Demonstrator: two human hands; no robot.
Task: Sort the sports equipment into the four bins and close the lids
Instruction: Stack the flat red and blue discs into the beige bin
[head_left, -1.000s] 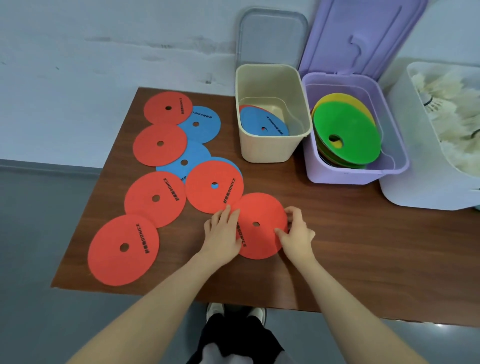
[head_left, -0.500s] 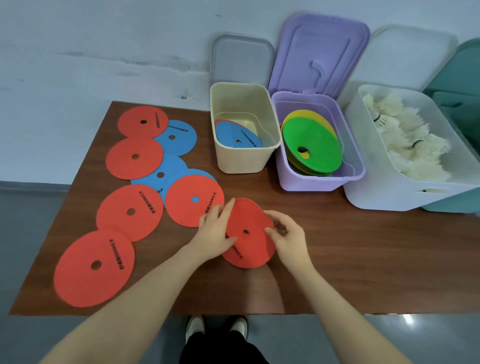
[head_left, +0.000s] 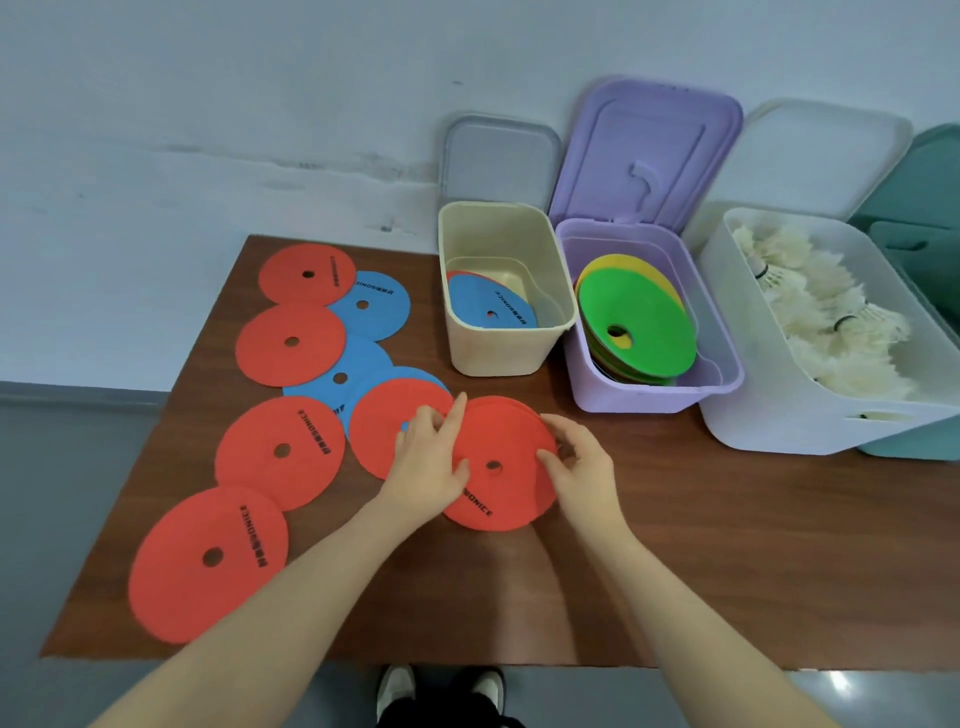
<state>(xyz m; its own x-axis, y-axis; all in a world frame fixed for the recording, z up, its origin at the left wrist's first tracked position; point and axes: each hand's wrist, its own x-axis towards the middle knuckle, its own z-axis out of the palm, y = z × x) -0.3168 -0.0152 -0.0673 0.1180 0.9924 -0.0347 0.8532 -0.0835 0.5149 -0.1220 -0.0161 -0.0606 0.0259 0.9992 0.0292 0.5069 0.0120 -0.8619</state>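
A red flat disc (head_left: 506, 457) is tilted up off the brown table (head_left: 727, 545), held between both hands. My left hand (head_left: 428, 462) grips its left edge and my right hand (head_left: 584, 467) its right edge. Several more red discs (head_left: 208, 561) and blue discs (head_left: 376, 304) lie overlapping on the table's left half. Behind stand four open bins: a beige bin (head_left: 498, 358) holding a blue disc over a red one, a purple bin (head_left: 649, 395) with green and yellow discs, a white bin (head_left: 769, 415) full of shuttlecocks, and a teal bin (head_left: 914, 447) at the far right.
The bins' lids stand upright against the pale wall: a grey lid (head_left: 498, 156), a purple lid (head_left: 649, 150) and a white lid (head_left: 821, 156). The table's front edge runs just above my shoes (head_left: 441, 686). Grey floor lies to the left.
The red disc's far edge has lifted off the table between my hands. The view has shifted, so the white and teal bins now show at the right.
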